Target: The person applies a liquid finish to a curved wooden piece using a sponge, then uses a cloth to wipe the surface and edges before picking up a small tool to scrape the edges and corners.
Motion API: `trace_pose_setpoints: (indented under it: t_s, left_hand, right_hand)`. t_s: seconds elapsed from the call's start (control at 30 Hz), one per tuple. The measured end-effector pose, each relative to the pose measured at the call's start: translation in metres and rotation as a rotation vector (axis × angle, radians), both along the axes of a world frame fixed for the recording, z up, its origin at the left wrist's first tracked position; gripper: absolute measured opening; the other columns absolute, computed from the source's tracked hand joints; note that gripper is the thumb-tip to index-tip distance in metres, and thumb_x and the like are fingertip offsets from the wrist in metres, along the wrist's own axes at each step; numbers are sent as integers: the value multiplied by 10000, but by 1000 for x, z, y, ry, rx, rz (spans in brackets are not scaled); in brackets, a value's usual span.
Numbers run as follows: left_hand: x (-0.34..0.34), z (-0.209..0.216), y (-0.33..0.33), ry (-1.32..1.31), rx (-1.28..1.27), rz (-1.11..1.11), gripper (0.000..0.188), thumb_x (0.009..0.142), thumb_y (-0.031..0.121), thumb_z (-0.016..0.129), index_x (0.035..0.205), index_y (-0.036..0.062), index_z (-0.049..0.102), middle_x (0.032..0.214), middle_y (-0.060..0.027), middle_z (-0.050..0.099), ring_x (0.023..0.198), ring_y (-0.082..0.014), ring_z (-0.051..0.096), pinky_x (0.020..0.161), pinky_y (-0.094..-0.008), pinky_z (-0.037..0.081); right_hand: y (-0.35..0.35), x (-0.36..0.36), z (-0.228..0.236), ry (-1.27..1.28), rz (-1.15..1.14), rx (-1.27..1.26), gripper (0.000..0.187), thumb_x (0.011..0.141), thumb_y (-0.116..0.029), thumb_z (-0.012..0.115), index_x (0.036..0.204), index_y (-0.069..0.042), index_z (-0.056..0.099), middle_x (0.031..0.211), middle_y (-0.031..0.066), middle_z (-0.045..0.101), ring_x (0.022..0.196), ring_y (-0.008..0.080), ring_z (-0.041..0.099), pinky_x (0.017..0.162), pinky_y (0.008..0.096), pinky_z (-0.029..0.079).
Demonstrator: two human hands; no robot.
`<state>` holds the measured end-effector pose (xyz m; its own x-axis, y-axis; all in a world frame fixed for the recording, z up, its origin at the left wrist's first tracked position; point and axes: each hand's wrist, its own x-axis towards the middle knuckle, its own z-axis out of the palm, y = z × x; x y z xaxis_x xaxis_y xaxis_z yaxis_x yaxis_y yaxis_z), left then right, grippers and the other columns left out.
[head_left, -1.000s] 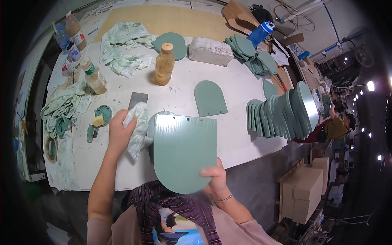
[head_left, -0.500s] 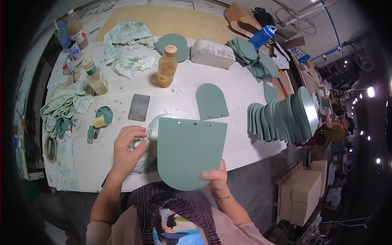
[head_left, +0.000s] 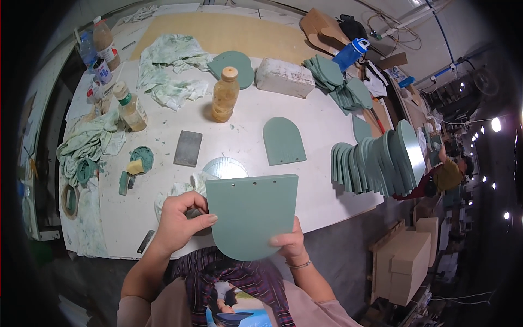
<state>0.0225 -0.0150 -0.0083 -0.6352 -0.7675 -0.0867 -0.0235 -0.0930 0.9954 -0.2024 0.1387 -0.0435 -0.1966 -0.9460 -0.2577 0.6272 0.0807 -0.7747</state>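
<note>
Between my hands is a green panel (head_left: 250, 215) with a straight top edge, a rounded lower end and three small holes near the top. My right hand (head_left: 290, 242) grips its lower right edge, thumb on the front face. My left hand (head_left: 182, 220) is closed at the left edge, thumb against the rim and fingers partly hidden. Just beyond my left hand lies a crumpled, green-stained white cloth (head_left: 200, 181). A round shiny dish (head_left: 226, 167) shows partly behind the panel. A smaller green arched panel (head_left: 284, 140) and a flat dark grey block (head_left: 188, 148) lie farther off.
A row of green panels (head_left: 376, 161) stands at the right. Bottles (head_left: 225, 95), a white block (head_left: 284, 77) and stained cloths (head_left: 177, 68) are farther back. A small tub of green paste (head_left: 143, 155) sits left. A person (head_left: 449, 171) is at far right.
My left hand has come to the panel's left edge and closed on it. The panel has moved slightly lower and tilted, showing its top edge.
</note>
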Motion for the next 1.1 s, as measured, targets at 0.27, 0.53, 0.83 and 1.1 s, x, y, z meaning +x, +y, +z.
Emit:
trace_pose_setpoints:
  t_s: [0.27,0.53,0.83,1.1]
  left_hand:
    - [4,-6,2,0,84,-72,127,788,42,736,796,-18,624,734,-39,654,698,-80,579,655,-231,464]
    - [4,-13,13,-11,217,-147,126,799,35,745,828,-22,637,760,-16,644,702,-52,561,654,-205,452]
    - [-2,-17,11,-2,237,-171,140,800,16,735,878,-8,621,812,-25,655,745,-58,587,672,-206,467]
    - [0,-33,6,27,409,-113,118,826,20,705,864,1,595,808,-24,650,746,-53,579,672,-201,462]
  right_hand:
    - [4,-12,-15,-25,61,18,616,564,-19,636,1163,106,571,1029,167,670,880,266,658,837,347,528]
    - [-2,-24,-9,-131,103,61,566,548,-26,672,1092,114,606,975,154,683,848,226,677,809,321,548]
    - [-1,-26,-24,-213,87,40,682,527,6,605,1188,155,532,1037,227,658,893,316,678,848,374,556]
    - [-7,-23,-23,-279,69,77,527,602,-10,606,1107,137,575,982,190,669,846,259,685,799,342,567]
